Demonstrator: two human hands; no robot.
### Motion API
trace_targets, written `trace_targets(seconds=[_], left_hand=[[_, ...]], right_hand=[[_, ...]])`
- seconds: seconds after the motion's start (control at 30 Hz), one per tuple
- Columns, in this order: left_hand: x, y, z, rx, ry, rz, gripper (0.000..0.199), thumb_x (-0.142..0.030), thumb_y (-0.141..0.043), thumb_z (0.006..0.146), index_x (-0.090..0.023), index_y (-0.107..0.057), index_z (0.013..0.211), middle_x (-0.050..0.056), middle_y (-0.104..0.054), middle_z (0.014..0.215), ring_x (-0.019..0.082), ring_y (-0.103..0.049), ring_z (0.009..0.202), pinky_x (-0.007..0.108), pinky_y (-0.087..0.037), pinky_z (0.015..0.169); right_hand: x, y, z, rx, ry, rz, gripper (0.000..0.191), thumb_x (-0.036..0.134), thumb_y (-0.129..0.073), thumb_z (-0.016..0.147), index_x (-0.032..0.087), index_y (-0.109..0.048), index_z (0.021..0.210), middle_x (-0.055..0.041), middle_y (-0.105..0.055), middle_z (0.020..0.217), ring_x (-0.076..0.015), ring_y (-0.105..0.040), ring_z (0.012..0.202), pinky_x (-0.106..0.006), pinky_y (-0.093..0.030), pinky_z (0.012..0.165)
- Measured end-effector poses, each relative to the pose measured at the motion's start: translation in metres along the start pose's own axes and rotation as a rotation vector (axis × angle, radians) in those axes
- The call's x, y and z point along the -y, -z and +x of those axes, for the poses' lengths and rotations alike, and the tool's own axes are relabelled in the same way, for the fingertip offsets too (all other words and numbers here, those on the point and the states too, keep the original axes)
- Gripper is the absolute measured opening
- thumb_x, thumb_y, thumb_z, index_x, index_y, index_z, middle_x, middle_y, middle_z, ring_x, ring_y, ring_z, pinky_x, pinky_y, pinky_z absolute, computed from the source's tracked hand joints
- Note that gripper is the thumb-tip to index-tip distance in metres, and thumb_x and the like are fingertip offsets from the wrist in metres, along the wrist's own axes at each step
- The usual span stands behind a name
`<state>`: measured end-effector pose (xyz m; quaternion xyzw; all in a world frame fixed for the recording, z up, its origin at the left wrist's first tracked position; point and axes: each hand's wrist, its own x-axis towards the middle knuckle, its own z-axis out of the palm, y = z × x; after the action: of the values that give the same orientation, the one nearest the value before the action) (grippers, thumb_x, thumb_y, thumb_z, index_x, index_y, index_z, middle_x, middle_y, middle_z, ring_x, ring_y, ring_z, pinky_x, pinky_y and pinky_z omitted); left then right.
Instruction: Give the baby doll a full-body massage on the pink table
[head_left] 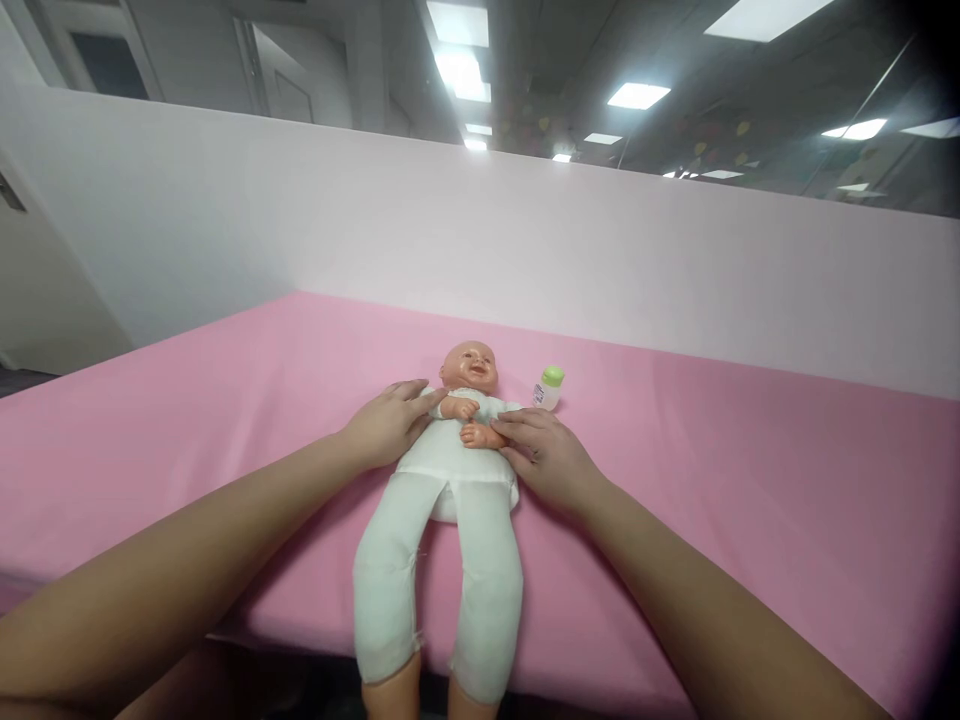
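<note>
The head view shows one doll [450,455] lying face up on a pink-covered surface [712,500], its head [469,366] towards a white panel [525,230] and its two legs [487,570] reaching past the near edge, the feet out of frame. Two bare hands are on it, one at each side – a placing that seems meant to keep the doll centred and its arms folded. The left hand [386,420] rests its fingers, nearly straight and loose, over one sleeve by the shoulder. The right hand [555,465] lays lightly bent fingers over the other forearm; I cannot tell whether they grip it. The doll's two small hands [460,409] lie on its chest, one above the other, probably because its arms are being held inward. One bottle [550,390] with a green cap stands tilted just beyond the right hand – perhaps put there to be within reach yet out of the way.
</note>
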<state>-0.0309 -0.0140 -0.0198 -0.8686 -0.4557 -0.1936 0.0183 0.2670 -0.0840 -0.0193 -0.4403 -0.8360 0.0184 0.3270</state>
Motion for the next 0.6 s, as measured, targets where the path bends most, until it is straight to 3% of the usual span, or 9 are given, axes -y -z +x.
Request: trace_targets(seconds=[0.13,0.27,0.37,0.5,0.6], left_hand=[[-0.001,0.001,0.0,0.0,0.013,-0.069,0.054,-0.043,-0.043,0.102,-0.034,-0.051,0.155,0.01,-0.048,0.159,0.036,-0.048,0.143,0.052,-0.04,0.115],[0.002,0.003,0.0,-0.055,0.062,-0.286,0.053,-0.045,-0.047,0.099,-0.032,-0.054,0.15,0.008,-0.058,0.149,0.031,-0.056,0.135,0.043,-0.046,0.11],[0.011,0.003,0.001,-0.085,0.183,-0.46,0.047,-0.049,-0.051,0.098,-0.033,-0.06,0.141,0.005,-0.069,0.132,0.03,-0.066,0.118,0.041,-0.052,0.099],[0.027,0.002,0.005,-0.137,0.426,-0.808,0.043,-0.053,-0.062,0.092,-0.026,-0.062,0.124,0.007,-0.074,0.108,0.026,-0.073,0.092,0.04,-0.058,0.086],[0.034,0.007,0.007,-0.181,0.598,-1.138,0.043,-0.045,-0.073,0.084,-0.022,-0.057,0.116,0.009,-0.074,0.103,0.026,-0.076,0.087,0.042,-0.062,0.083]], right_hand=[[0.001,-0.001,0.002,0.005,0.004,0.005,0.041,0.017,-0.059,0.096,0.029,-0.069,0.134,-0.0045,-0.07,0.135,-0.0277,-0.06,0.13,-0.053,-0.047,0.112],[0.004,0.002,0.004,0.02,-0.061,0.039,0.037,0.022,-0.056,0.099,0.03,-0.068,0.133,-0.0042,-0.072,0.13,-0.0268,-0.064,0.121,-0.05,-0.051,0.106],[-0.008,0.006,0.004,-0.08,-0.224,0.121,0.038,0.031,-0.061,0.097,0.032,-0.066,0.135,-0.005,-0.074,0.122,-0.0263,-0.069,0.108,-0.044,-0.057,0.094],[-0.04,0.014,0.0,-0.326,-0.492,0.269,0.064,0.041,-0.071,0.089,0.031,-0.051,0.149,-0.0056,-0.073,0.122,-0.0237,-0.072,0.099,-0.04,-0.06,0.088],[-0.066,0.017,-0.003,-0.392,-0.67,0.365,0.076,0.051,-0.071,0.088,0.027,-0.042,0.154,-0.0065,-0.074,0.116,-0.0242,-0.074,0.098,-0.039,-0.061,0.088]])
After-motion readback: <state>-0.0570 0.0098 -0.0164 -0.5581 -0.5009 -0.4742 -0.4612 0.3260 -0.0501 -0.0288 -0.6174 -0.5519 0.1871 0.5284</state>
